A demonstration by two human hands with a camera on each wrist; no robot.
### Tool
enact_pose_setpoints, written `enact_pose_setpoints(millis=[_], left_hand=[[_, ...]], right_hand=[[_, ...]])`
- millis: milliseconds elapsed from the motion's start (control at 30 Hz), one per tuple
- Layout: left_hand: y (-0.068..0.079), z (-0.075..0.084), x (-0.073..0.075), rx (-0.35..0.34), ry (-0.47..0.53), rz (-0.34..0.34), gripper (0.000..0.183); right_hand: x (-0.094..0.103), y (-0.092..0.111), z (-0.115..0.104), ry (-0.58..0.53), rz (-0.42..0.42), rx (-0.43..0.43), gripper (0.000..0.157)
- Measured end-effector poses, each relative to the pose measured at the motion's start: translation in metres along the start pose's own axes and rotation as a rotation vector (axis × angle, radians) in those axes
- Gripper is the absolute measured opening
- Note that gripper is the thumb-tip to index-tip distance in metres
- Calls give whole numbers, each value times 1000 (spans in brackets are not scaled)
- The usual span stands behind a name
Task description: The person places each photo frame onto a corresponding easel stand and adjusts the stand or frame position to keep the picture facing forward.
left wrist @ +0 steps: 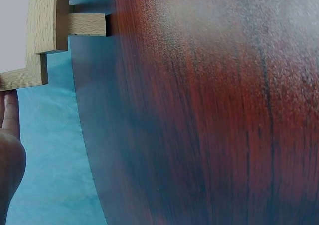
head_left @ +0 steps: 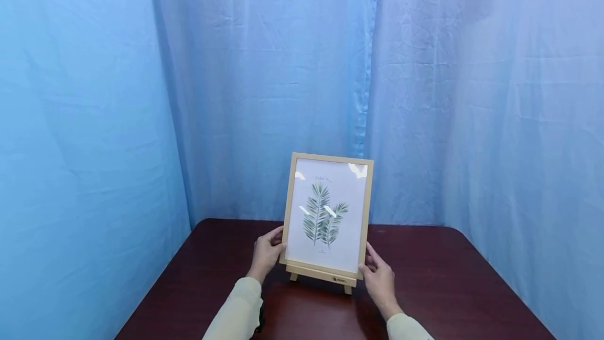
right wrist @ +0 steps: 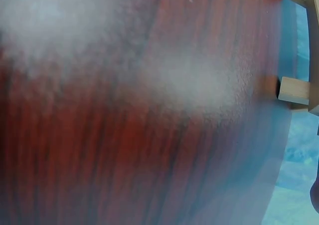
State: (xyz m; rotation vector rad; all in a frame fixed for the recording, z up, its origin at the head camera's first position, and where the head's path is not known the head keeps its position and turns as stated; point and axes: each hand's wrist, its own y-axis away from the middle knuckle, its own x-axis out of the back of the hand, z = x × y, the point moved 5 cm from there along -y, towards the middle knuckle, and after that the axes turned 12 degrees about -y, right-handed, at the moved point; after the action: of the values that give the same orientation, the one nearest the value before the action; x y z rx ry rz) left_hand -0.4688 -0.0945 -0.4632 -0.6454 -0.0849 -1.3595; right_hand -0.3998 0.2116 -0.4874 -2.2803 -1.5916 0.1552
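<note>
A picture frame (head_left: 369, 209) in pale wood, with a print (head_left: 325, 224) of green fern-like leaves, leans upright on a small wooden easel (head_left: 321, 274) in the head view. My left hand (head_left: 267, 254) grips the frame's lower left edge, thumb to the front. At the lower right corner, my right hand (head_left: 379, 281) pinches the frame between thumb and fingers. The left wrist view shows the frame's corner (left wrist: 22, 79) above the fingers, beside an easel leg (left wrist: 88, 25). Only a bit of the right hand (right wrist: 315, 195) enters the right wrist view, below an easel leg (right wrist: 294, 91).
The easel stands on a dark red-brown table (head_left: 439, 277) with rounded far corners. Blue curtains (head_left: 264, 93) hang behind it and along both sides. Bright reflections lie on the frame's glossy front.
</note>
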Motion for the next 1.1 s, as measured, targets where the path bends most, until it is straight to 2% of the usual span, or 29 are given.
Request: enact_pose_setpoints(millis=[400,733,1100], left_hand=[[6,3,2,-17,-4,3,47],[12,3,4,12,20,3,47],[18,6,6,8,29,13,48]], right_hand=[[2,-8,4,-22,-21,-29,64],[3,-11,3,-22,-38,-5,64],[4,-17,6,-14,-75,-38,63]])
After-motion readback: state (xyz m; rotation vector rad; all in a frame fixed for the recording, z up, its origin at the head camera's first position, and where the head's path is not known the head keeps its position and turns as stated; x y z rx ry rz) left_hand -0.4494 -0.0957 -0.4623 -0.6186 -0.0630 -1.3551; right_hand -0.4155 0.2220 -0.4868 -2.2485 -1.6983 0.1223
